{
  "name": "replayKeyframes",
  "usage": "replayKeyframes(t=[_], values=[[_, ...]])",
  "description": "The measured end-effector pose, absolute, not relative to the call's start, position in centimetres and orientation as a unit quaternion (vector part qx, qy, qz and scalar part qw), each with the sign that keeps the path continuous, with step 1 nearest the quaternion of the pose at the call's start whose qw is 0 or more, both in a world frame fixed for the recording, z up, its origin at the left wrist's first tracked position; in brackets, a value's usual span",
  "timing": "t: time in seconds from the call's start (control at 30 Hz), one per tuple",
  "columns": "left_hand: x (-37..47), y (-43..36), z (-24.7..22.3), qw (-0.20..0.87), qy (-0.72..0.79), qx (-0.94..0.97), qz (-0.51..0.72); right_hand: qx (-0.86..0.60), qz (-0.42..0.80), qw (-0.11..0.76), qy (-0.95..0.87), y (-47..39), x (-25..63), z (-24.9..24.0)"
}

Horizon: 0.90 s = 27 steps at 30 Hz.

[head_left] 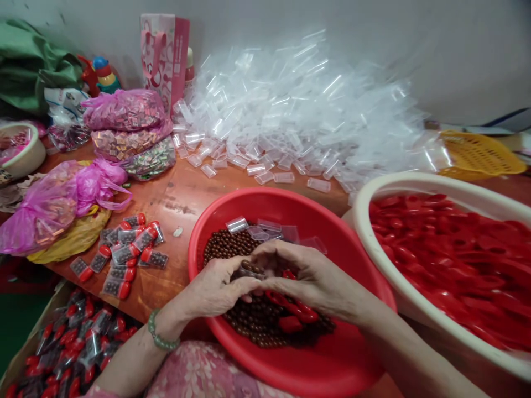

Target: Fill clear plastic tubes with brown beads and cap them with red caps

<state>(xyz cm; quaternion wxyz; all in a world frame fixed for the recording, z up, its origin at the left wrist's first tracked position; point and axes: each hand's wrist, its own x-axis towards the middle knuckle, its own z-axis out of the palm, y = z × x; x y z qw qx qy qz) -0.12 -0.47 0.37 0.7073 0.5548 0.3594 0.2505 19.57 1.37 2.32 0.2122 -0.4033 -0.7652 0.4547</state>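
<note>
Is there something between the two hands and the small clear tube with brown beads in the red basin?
Nothing visible does. The left hand and the right hand already meet around the clear tube, above the brown beads in the red basin. Red caps lie just under the right hand.

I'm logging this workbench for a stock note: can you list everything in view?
red basin: one, centre front
brown beads: many, inside red basin
clear tubes: big pile, back of table
white basin: one, right, full of red caps
filled tubes: about a dozen, red-capped, on table left
pink bags: several, left
yellow basket: one, far right
left hand: over beads, green bracelet
right hand: over beads, pinching a tube
</note>
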Motion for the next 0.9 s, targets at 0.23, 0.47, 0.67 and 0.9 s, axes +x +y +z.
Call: replayKeyframes(t=[0.23, 0.47, 0.67, 0.9], values=[[-0.6, 0.0, 0.2, 0.74, 0.343, 0.53, 0.235, -0.336, 0.391, 0.211, -0.831, 1.6, 18.6, 3.3], [-0.3, 0.3, -0.1, 0.781, 0.324, 0.469, 0.256, -0.398, 0.404, 0.27, -0.778, 1.4, 18.6, 2.5], [-0.2, 0.6, -0.1, 0.788, 0.316, 0.441, 0.29, -0.438, 0.494, 0.286, -0.695, 0.5, 18.7, 2.3], [-0.5, 0.1, 0.9, 0.739, 0.358, 0.467, 0.329, -0.452, 0.5, 0.243, -0.698, -0.5, 20.8, 2.5]])
